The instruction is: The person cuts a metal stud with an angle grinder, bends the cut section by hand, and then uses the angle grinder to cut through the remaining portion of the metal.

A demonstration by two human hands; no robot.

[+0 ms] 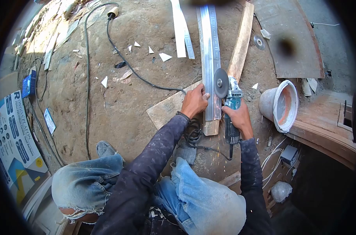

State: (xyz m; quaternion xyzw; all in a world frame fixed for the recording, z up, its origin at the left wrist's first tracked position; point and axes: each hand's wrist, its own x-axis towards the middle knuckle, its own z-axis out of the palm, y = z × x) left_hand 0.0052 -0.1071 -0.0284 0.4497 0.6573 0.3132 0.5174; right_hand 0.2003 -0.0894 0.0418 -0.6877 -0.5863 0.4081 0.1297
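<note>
My right hand [240,118] is wrapped round the teal body of an angle grinder [235,103], whose dark disc [221,83] stands at the right edge of a shiny metal channel [206,43]. Orange sparks fall below the tool. Closed on the channel's left edge, near its lower end, is my left hand [195,101]. The channel lies lengthwise on a wooden board [211,127], which shows beneath its near end. Whether the disc is touching the metal cannot be made out exactly.
A bucket [267,102] lies tilted at right, near a loose cutting disc [259,42]. Another wooden plank [241,39] extends beyond the grinder. A black cable [137,72] crosses the dirt floor, with scattered white scraps [165,57] around. A printed box [19,137] is at left.
</note>
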